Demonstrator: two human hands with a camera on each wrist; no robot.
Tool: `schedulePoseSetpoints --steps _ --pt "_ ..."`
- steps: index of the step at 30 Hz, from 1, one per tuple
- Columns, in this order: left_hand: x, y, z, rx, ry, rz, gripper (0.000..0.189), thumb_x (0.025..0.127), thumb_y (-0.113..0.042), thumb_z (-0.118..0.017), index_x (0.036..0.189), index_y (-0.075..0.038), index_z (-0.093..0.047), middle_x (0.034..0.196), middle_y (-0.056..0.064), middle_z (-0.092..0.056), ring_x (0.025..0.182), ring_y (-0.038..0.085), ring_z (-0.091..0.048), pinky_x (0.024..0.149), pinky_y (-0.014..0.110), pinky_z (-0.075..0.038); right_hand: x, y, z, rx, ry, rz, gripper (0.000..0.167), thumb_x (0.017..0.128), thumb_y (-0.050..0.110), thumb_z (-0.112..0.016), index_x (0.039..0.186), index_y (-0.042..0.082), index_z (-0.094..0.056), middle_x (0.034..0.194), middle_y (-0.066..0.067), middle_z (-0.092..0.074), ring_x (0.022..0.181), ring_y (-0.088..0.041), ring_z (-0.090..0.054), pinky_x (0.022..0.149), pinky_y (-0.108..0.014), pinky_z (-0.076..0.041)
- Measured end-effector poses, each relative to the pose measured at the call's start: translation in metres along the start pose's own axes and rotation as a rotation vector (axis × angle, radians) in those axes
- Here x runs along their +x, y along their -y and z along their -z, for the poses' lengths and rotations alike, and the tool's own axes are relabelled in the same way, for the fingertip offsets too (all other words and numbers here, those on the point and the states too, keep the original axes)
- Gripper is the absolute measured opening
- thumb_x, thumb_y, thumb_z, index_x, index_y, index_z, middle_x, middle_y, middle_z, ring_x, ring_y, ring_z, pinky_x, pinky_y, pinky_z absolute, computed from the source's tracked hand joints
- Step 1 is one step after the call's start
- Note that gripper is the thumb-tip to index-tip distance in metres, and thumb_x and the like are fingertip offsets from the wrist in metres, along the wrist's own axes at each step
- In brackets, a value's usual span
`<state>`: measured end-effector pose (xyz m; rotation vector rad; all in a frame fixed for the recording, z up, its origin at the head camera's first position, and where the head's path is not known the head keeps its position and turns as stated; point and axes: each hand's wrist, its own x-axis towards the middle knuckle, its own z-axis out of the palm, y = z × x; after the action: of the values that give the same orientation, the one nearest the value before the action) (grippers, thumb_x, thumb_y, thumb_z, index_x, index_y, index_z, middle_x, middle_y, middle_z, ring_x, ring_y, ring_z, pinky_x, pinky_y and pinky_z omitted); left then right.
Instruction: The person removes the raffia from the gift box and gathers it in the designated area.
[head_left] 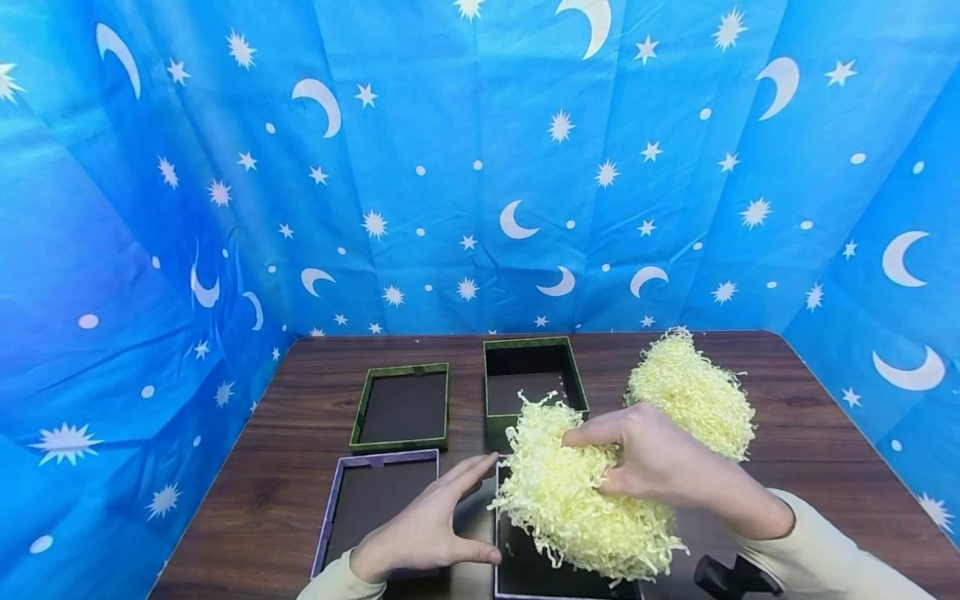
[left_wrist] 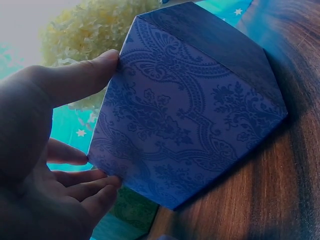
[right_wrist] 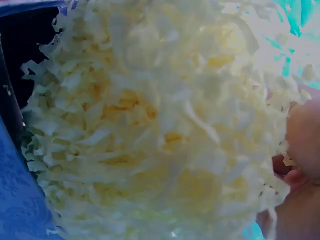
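My right hand (head_left: 660,462) grips a big clump of pale yellow shredded paper (head_left: 573,508), its fingers sunk partly into the strands. Under the clump is a box with a purple patterned outside (left_wrist: 165,110) and a dark inside; the paper covers much of its opening. In the right wrist view the shredded paper (right_wrist: 150,125) fills most of the picture and hides the fingertips. My left hand (head_left: 427,525) is spread at the box's left side. Its thumb and fingertips touch the box's upper edge in the left wrist view.
A second heap of shredded paper (head_left: 693,392) lies at the right rear of the brown table (head_left: 817,467). Behind the purple box stands a green-rimmed box (head_left: 498,429). On the left lie a green-rimmed lid (head_left: 401,408) and a purple-rimmed lid (head_left: 382,508). A black object (head_left: 735,577) is near the right forearm.
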<state>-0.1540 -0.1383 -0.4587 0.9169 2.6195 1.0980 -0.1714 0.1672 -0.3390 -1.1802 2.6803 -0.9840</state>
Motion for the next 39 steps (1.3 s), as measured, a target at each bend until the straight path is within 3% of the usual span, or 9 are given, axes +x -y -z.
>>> schedulePoseSetpoints --steps 2,4,7,12,16,22,27,33,39 --pt "0.0 -0.001 0.0 0.005 -0.002 0.0 0.106 0.072 -0.048 -0.083 0.156 -0.031 -0.02 0.156 0.001 -0.032 0.136 0.024 -0.043 0.108 0.045 -0.042 -0.001 -0.001 0.002 -0.003 -0.01 0.003 0.059 0.061 -0.013 -0.064 0.117 0.004 -0.07 0.115 -0.014 -0.07 0.053 0.005 -0.047 0.046 -0.017 -0.048" --pt "0.0 -0.001 0.0 0.006 -0.003 -0.001 0.106 0.072 -0.047 -0.083 0.156 -0.031 -0.02 0.156 0.001 -0.032 0.136 0.024 -0.043 0.108 0.045 -0.042 -0.002 -0.001 0.003 -0.011 -0.023 0.018 0.059 0.06 -0.013 -0.065 0.116 0.004 -0.07 0.114 -0.014 -0.071 0.063 0.005 -0.053 0.047 -0.016 -0.048" --pt "0.0 -0.001 0.0 0.013 -0.006 -0.001 0.107 0.072 -0.047 -0.083 0.156 -0.03 -0.02 0.156 0.001 -0.032 0.136 0.024 -0.042 0.108 0.046 -0.042 -0.003 -0.002 0.004 -0.018 -0.032 0.026 0.059 0.06 -0.014 -0.064 0.115 0.003 -0.071 0.113 -0.015 -0.071 0.059 0.004 -0.052 0.046 -0.016 -0.048" --pt "0.0 -0.002 0.0 0.008 -0.01 -0.003 0.107 0.072 -0.046 -0.084 0.156 -0.03 -0.019 0.156 0.0 -0.032 0.137 0.024 -0.042 0.108 0.045 -0.042 -0.005 -0.003 0.006 -0.037 -0.033 0.028 0.057 0.061 -0.013 -0.065 0.115 0.003 -0.071 0.113 -0.014 -0.071 0.083 -0.012 -0.068 0.055 -0.017 -0.052" --pt "0.0 -0.001 0.0 0.004 -0.009 0.001 0.107 0.072 -0.046 -0.084 0.156 -0.03 -0.019 0.156 0.0 -0.032 0.136 0.024 -0.042 0.108 0.045 -0.042 -0.007 -0.006 0.009 -0.078 -0.064 0.051 0.056 0.06 -0.012 -0.066 0.114 0.003 -0.072 0.11 -0.013 -0.072 0.097 -0.027 -0.07 0.055 -0.016 -0.051" --pt "0.0 -0.002 0.0 0.003 -0.013 0.0 0.107 0.071 -0.045 -0.084 0.156 -0.03 -0.021 0.156 0.0 -0.032 0.137 0.023 -0.042 0.109 0.043 -0.042 -0.012 -0.008 0.016 -0.132 -0.111 0.068 0.056 0.058 -0.011 -0.07 0.112 0.005 -0.073 0.107 -0.012 -0.073 0.088 -0.017 -0.069 0.047 -0.015 -0.043" --pt "0.0 -0.002 0.001 -0.003 -0.018 -0.009 0.107 0.071 -0.044 -0.085 0.156 -0.028 -0.022 0.156 0.0 -0.033 0.137 0.023 -0.042 0.109 0.041 -0.041 -0.016 -0.011 0.022 -0.179 -0.153 0.111 0.056 0.057 -0.01 -0.076 0.111 0.005 -0.074 0.106 -0.012 -0.074 0.094 -0.027 -0.071 0.053 -0.015 -0.046" --pt "0.001 -0.001 0.001 0.0 -0.02 -0.018 0.107 0.071 -0.045 -0.085 0.156 -0.028 -0.022 0.155 0.0 -0.033 0.137 0.023 -0.042 0.109 0.04 -0.042 -0.021 -0.015 0.028 -0.22 -0.167 0.081 0.056 0.057 -0.008 -0.08 0.111 0.006 -0.073 0.106 -0.013 -0.073 0.094 -0.028 -0.071 0.057 -0.017 -0.049" --pt "0.001 -0.002 0.001 0.004 -0.012 -0.018 0.106 0.072 -0.045 -0.084 0.156 -0.029 -0.021 0.155 0.0 -0.033 0.136 0.023 -0.043 0.109 0.041 -0.042 -0.027 -0.02 0.03 -0.237 -0.213 0.058 0.059 0.053 -0.01 -0.076 0.11 0.007 -0.074 0.105 -0.013 -0.074 0.081 -0.008 -0.065 0.049 -0.014 -0.043"
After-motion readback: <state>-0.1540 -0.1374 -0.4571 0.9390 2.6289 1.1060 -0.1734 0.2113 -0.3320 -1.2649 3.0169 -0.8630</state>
